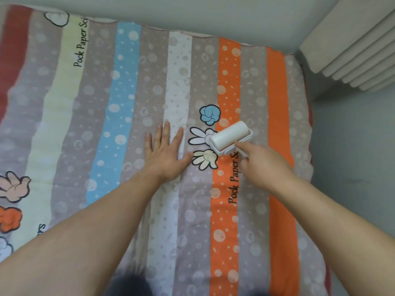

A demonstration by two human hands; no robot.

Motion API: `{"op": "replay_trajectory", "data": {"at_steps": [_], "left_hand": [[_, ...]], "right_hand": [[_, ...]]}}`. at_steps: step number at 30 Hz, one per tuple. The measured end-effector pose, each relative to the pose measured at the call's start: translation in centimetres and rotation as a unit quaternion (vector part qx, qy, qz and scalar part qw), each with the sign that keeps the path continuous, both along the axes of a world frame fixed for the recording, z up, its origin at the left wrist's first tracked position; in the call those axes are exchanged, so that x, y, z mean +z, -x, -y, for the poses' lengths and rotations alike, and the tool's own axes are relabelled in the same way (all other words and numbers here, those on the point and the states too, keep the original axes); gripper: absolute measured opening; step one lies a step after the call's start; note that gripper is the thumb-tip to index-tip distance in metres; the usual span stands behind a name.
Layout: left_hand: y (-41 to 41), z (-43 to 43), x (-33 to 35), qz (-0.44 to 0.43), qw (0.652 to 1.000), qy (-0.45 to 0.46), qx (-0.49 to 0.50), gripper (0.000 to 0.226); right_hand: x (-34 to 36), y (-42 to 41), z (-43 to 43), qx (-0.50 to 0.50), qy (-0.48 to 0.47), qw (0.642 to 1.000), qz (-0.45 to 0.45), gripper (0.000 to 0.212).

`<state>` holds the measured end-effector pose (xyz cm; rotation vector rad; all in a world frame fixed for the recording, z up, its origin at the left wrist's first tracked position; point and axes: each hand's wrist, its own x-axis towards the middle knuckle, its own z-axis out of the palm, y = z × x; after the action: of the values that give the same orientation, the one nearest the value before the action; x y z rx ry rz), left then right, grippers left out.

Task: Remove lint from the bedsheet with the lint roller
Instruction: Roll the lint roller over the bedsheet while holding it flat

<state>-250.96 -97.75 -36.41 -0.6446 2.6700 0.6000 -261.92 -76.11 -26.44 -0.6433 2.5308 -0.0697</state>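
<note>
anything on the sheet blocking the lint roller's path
Only the left hand, flat on the bedsheet just left of the lint roller that the right hand holds. Nothing else visible lies on the sheet.

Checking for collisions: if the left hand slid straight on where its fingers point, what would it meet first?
Nothing solid, it seems: the left hand has only flat bedsheet ahead up to the far edge by the wall; the lint roller lies off to its right.
</note>
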Motion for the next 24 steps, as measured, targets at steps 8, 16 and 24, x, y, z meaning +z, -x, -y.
{"op": "replay_trajectory", "data": {"at_steps": [8, 16, 24], "left_hand": [[-0.1, -0.5, 0.3, 0.0, 1.0, 0.017, 0.002, 0.082], [-1.7, 0.0, 1.7, -0.058, 0.997, 0.044, 0.039, 0.077], [-2.4, 4.2, 1.6, -0.027, 0.997, 0.035, 0.059, 0.079]], "right_hand": [[2.8, -3.2, -6.7, 0.03, -0.076, 0.997, 0.011, 0.06], [6.8, -2.8, -11.1, 0.047, -0.165, 0.984, 0.055, 0.053], [10.2, -0.5, -1.0, 0.004, -0.025, 1.0, -0.012, 0.051]]}}
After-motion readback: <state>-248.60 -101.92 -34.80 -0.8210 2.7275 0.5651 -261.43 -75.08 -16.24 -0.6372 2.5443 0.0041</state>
